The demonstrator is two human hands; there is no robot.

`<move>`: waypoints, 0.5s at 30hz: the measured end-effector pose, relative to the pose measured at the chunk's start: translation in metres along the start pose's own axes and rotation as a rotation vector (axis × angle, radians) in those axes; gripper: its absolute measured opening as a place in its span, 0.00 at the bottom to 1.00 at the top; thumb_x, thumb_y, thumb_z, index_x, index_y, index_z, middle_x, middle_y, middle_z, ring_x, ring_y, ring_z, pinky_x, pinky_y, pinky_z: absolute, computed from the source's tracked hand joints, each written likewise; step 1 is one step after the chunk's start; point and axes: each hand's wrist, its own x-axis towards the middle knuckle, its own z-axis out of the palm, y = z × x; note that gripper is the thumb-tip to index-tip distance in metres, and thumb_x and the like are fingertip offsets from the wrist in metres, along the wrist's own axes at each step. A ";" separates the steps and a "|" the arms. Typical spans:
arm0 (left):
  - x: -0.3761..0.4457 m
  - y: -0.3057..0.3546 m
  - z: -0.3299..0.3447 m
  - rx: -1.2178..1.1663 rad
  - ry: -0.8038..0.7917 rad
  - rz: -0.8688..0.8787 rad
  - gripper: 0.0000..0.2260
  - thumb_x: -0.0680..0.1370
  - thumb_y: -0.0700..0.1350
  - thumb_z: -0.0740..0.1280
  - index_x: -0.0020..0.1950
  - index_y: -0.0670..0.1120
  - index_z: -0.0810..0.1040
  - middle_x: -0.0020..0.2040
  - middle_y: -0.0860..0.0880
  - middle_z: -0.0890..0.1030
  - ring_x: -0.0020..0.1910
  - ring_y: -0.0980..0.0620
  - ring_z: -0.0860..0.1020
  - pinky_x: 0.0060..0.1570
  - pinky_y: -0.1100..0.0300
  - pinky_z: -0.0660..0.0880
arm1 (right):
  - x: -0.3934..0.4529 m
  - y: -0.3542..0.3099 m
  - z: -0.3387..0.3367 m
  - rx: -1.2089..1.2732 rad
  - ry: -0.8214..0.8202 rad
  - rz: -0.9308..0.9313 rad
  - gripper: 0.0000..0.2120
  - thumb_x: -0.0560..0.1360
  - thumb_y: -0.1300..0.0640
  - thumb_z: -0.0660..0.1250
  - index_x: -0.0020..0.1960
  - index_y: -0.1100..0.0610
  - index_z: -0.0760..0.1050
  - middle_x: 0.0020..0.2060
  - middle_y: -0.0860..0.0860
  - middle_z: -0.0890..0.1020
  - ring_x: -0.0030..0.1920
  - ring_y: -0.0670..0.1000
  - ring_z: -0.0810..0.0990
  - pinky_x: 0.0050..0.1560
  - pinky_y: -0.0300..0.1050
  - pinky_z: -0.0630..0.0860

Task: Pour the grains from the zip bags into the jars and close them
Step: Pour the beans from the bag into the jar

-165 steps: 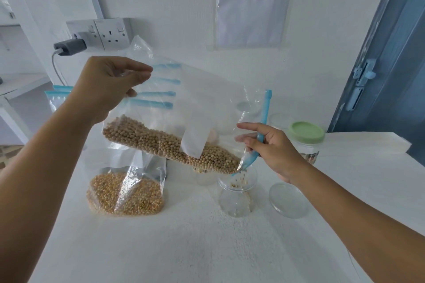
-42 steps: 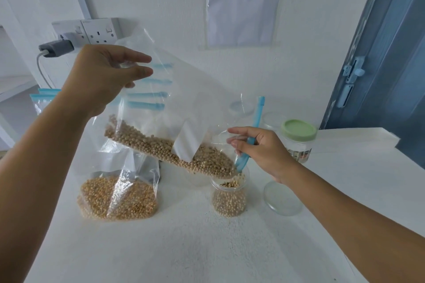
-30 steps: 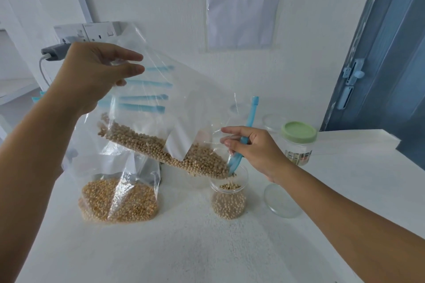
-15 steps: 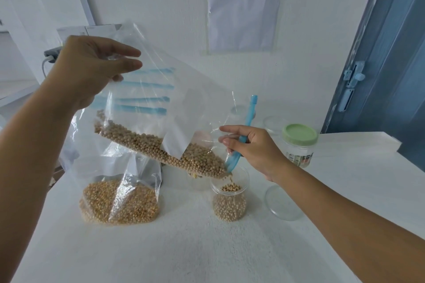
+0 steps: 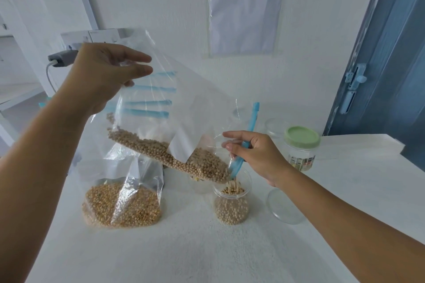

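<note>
We hold the bag (image 5: 161,122) slanted, left hand (image 5: 103,76) gripping its high corner, right hand (image 5: 255,154) fingers pinching its blue zip mouth directly above the open jar (image 5: 231,204).

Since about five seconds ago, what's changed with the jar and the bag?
The open jar went from nearly empty to almost full as soybeans ran out of the tilted zip bag, which now holds fewer. The left hand still grips the bag's bottom corner, the right hand its blue zip. The second grain bag, loose lid and green-lidded jar stayed put.
</note>
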 end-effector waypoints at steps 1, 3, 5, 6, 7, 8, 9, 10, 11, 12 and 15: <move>-0.001 0.001 0.001 -0.002 0.002 0.002 0.10 0.74 0.44 0.78 0.54 0.52 0.86 0.53 0.49 0.86 0.44 0.49 0.81 0.43 0.66 0.81 | 0.000 0.000 0.000 -0.004 0.000 0.000 0.14 0.79 0.62 0.72 0.63 0.51 0.83 0.51 0.49 0.89 0.46 0.43 0.85 0.61 0.46 0.81; -0.001 0.002 0.002 0.000 0.002 0.004 0.09 0.75 0.43 0.78 0.54 0.52 0.85 0.52 0.51 0.85 0.45 0.49 0.81 0.44 0.66 0.81 | 0.000 0.000 0.000 -0.006 0.002 0.000 0.13 0.79 0.62 0.72 0.63 0.51 0.83 0.51 0.49 0.89 0.46 0.44 0.85 0.61 0.46 0.82; -0.001 0.001 0.002 0.003 0.001 -0.001 0.10 0.75 0.44 0.78 0.54 0.52 0.86 0.52 0.51 0.85 0.46 0.49 0.81 0.45 0.62 0.82 | 0.000 0.001 0.000 -0.008 0.002 -0.001 0.14 0.79 0.61 0.72 0.63 0.51 0.83 0.51 0.49 0.89 0.47 0.46 0.85 0.61 0.46 0.82; 0.000 0.000 0.001 0.006 0.000 -0.008 0.10 0.74 0.45 0.78 0.54 0.53 0.86 0.53 0.52 0.86 0.45 0.49 0.82 0.46 0.59 0.83 | 0.000 0.002 0.000 -0.011 0.002 -0.002 0.14 0.80 0.61 0.72 0.63 0.51 0.83 0.51 0.49 0.89 0.47 0.47 0.85 0.61 0.47 0.82; 0.001 -0.002 0.000 0.010 -0.003 -0.013 0.10 0.74 0.46 0.79 0.53 0.55 0.86 0.53 0.53 0.86 0.44 0.50 0.83 0.46 0.57 0.84 | 0.000 0.003 0.000 -0.016 0.001 -0.002 0.14 0.80 0.61 0.72 0.63 0.51 0.83 0.51 0.48 0.89 0.48 0.47 0.85 0.61 0.46 0.81; 0.001 -0.004 0.000 0.014 -0.006 -0.018 0.10 0.73 0.46 0.79 0.52 0.57 0.87 0.54 0.54 0.86 0.43 0.51 0.83 0.47 0.56 0.83 | 0.000 0.003 0.000 -0.019 -0.001 0.000 0.14 0.80 0.61 0.72 0.64 0.51 0.83 0.51 0.48 0.89 0.48 0.47 0.85 0.62 0.46 0.81; 0.001 -0.005 0.000 0.014 -0.012 -0.021 0.09 0.73 0.47 0.79 0.51 0.58 0.87 0.53 0.55 0.86 0.41 0.53 0.83 0.47 0.57 0.81 | -0.001 0.004 0.000 -0.019 -0.003 0.004 0.14 0.80 0.61 0.72 0.64 0.51 0.83 0.51 0.48 0.89 0.48 0.46 0.85 0.62 0.46 0.81; 0.002 -0.006 -0.001 0.010 -0.012 -0.019 0.09 0.73 0.47 0.79 0.51 0.58 0.87 0.52 0.55 0.86 0.40 0.55 0.83 0.47 0.57 0.81 | -0.001 0.004 0.001 -0.019 -0.003 0.004 0.14 0.80 0.61 0.72 0.64 0.51 0.82 0.51 0.48 0.89 0.48 0.46 0.85 0.62 0.47 0.81; 0.002 -0.007 -0.001 0.004 -0.010 -0.017 0.09 0.73 0.47 0.80 0.51 0.59 0.87 0.52 0.54 0.87 0.39 0.56 0.83 0.46 0.58 0.80 | 0.000 0.004 0.001 -0.023 -0.001 0.002 0.14 0.80 0.61 0.72 0.64 0.51 0.82 0.51 0.48 0.89 0.48 0.46 0.85 0.62 0.47 0.82; 0.003 -0.007 0.000 -0.002 -0.009 -0.016 0.09 0.73 0.47 0.80 0.50 0.59 0.87 0.51 0.54 0.87 0.38 0.57 0.82 0.45 0.59 0.80 | 0.000 0.003 0.001 -0.027 0.000 0.001 0.14 0.80 0.61 0.72 0.64 0.51 0.82 0.51 0.48 0.89 0.48 0.46 0.85 0.62 0.48 0.82; 0.005 -0.005 0.002 -0.008 -0.010 -0.009 0.10 0.73 0.46 0.80 0.50 0.58 0.87 0.50 0.54 0.86 0.35 0.59 0.81 0.41 0.65 0.78 | 0.002 0.001 0.002 -0.022 -0.001 0.000 0.14 0.80 0.61 0.72 0.63 0.51 0.83 0.51 0.48 0.89 0.47 0.46 0.85 0.61 0.47 0.82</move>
